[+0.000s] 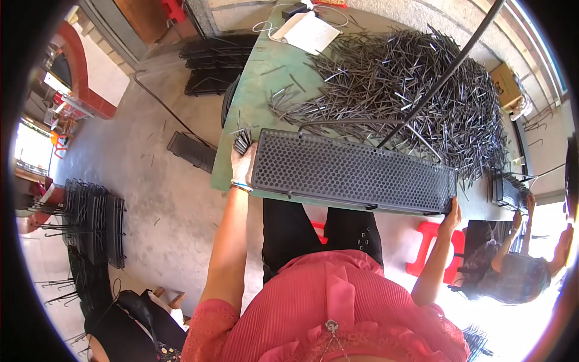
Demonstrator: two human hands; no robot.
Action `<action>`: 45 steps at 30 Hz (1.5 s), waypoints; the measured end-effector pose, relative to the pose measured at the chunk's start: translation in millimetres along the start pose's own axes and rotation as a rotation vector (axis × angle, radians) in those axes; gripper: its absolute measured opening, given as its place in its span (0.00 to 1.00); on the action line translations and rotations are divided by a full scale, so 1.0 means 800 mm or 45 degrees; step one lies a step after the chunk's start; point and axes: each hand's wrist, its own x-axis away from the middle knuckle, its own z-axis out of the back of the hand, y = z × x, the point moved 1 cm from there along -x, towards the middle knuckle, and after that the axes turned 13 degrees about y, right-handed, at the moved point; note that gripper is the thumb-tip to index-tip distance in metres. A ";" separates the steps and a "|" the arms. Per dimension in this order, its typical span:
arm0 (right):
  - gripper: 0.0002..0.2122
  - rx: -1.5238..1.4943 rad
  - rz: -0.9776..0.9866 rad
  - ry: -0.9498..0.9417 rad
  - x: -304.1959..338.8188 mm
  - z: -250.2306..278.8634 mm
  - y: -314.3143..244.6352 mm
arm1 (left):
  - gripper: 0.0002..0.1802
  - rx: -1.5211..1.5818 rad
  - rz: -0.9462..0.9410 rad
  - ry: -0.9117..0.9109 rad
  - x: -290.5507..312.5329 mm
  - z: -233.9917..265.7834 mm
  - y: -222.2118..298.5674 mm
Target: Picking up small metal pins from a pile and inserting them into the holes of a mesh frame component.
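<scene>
Sitting closest, a pink ruffled top is just this side of the long black perforated panel, and both hands are on that panel. Left hand is closed round a bunch of thin black sticks at the panel's left end; whether those fingers also hook behind it, can't tell, they're hidden. Right hand is curled on the panel's right end, fingertips partly tucked out of sight. Green table runs beyond the panel, though I can't tell if the two touch. Past the panel's right end there's a co-worker, half lost in glare. Behind the panel: a huge stick heap, partly covered by a metal rod, then a white sheet and a cardboard box, any print too small to read.
</scene>
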 end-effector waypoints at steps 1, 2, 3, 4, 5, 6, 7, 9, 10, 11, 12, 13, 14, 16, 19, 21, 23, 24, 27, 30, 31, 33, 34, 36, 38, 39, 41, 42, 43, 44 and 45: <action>0.17 -0.092 -0.045 -0.013 0.001 -0.005 -0.004 | 0.20 -0.034 -0.025 0.043 0.006 -0.004 0.001; 0.16 -0.139 -0.083 0.002 -0.005 -0.005 -0.003 | 0.20 -0.067 -0.046 0.082 0.016 -0.012 0.005; 0.16 -0.131 -0.079 0.007 -0.009 -0.002 -0.003 | 0.18 -0.037 0.001 0.024 0.027 -0.020 0.008; 0.16 -0.080 -0.037 -0.028 -0.009 -0.008 -0.009 | 0.18 -0.121 -0.022 0.057 0.026 -0.006 0.007; 0.16 -0.026 0.015 -0.056 -0.017 -0.011 -0.012 | 0.17 -0.196 -0.037 0.083 0.024 -0.002 0.006; 0.21 0.089 -0.014 -0.110 -0.032 -0.003 -0.010 | 0.17 -0.237 -0.079 0.031 0.024 0.003 0.004; 0.22 0.286 0.181 -0.034 -0.048 0.006 -0.006 | 0.17 -0.146 -0.145 -0.022 0.020 0.005 0.001; 0.20 1.000 0.793 0.269 -0.033 -0.010 -0.036 | 0.16 0.043 -0.269 -0.106 0.034 -0.005 0.015; 0.18 0.962 1.126 0.325 -0.013 -0.024 -0.067 | 0.16 -0.007 -0.296 -0.070 0.028 0.001 0.017; 0.13 0.714 1.351 0.302 0.028 -0.058 -0.115 | 0.17 -0.060 -0.319 -0.034 0.019 0.007 0.017; 0.11 0.622 1.321 0.139 0.059 -0.081 -0.149 | 0.20 -0.034 -0.288 -0.048 0.013 0.011 0.012; 0.09 0.534 1.280 -0.021 0.091 -0.103 -0.173 | 0.22 0.006 -0.282 -0.048 0.014 0.011 0.006; 0.08 0.360 1.263 -0.204 0.135 -0.136 -0.191 | 0.24 0.042 -0.277 -0.049 0.016 0.009 0.003; 0.10 0.245 1.146 -0.748 0.254 -0.211 -0.236 | 0.28 -0.267 -0.408 -0.041 0.011 0.023 0.003; 0.13 0.051 1.186 -1.307 0.364 -0.317 -0.248 | 0.28 -0.223 -0.393 -0.068 0.015 0.024 0.009; 0.23 -0.018 1.277 -1.374 0.406 -0.387 -0.226 | 0.28 -0.246 -0.369 -0.071 0.014 0.012 0.008; 0.30 0.060 1.517 -1.334 0.435 -0.437 -0.220 | 0.28 -0.211 -0.380 -0.007 0.016 -0.001 0.010; 0.32 0.124 1.580 -1.365 0.450 -0.454 -0.220 | 0.29 -0.195 -0.363 0.014 0.015 0.002 0.009; 0.27 0.343 1.383 -1.658 0.474 -0.490 -0.211 | 0.29 -0.114 -0.264 0.039 0.009 0.004 0.006; 0.19 0.324 1.191 -1.937 0.481 -0.507 -0.212 | 0.27 -0.110 -0.254 0.068 0.008 0.015 0.003; 0.13 0.170 1.120 -1.918 0.480 -0.509 -0.206 | 0.27 -0.040 -0.225 0.051 0.009 0.012 0.005; 0.11 0.104 1.168 -1.883 0.471 -0.514 -0.193 | 0.26 -0.101 -0.243 0.038 0.012 0.004 0.009; 0.10 0.030 1.215 -1.855 0.470 -0.515 -0.192 | 0.26 -0.164 -0.267 0.032 0.014 0.003 0.012; 0.09 -0.030 1.145 -1.877 0.469 -0.515 -0.188 | 0.26 -0.193 -0.257 0.047 0.015 0.002 0.014; 0.09 -0.094 1.080 -1.902 0.469 -0.515 -0.193 | 0.25 -0.219 -0.254 0.065 0.017 0.001 0.017; 0.09 -0.048 0.854 -1.920 0.468 -0.516 -0.194 | 0.24 -0.282 -0.310 0.070 0.020 0.000 0.019; 0.09 -0.001 0.634 -1.926 0.463 -0.519 -0.197 | 0.24 -0.342 -0.368 0.071 0.020 0.000 0.019; 0.09 -0.083 0.602 -1.867 0.458 -0.523 -0.202 | 0.24 -0.398 -0.369 0.080 0.019 0.000 0.019; 0.09 -0.165 0.568 -1.812 0.455 -0.526 -0.208 | 0.23 -0.455 -0.369 0.092 0.019 0.001 0.018; 0.09 -0.201 0.541 -1.750 0.453 -0.528 -0.213 | 0.23 -0.453 -0.370 0.095 0.019 0.002 0.018; 0.09 -0.201 0.543 -1.753 0.448 -0.527 -0.218 | 0.23 -0.435 -0.374 0.083 0.018 0.003 0.017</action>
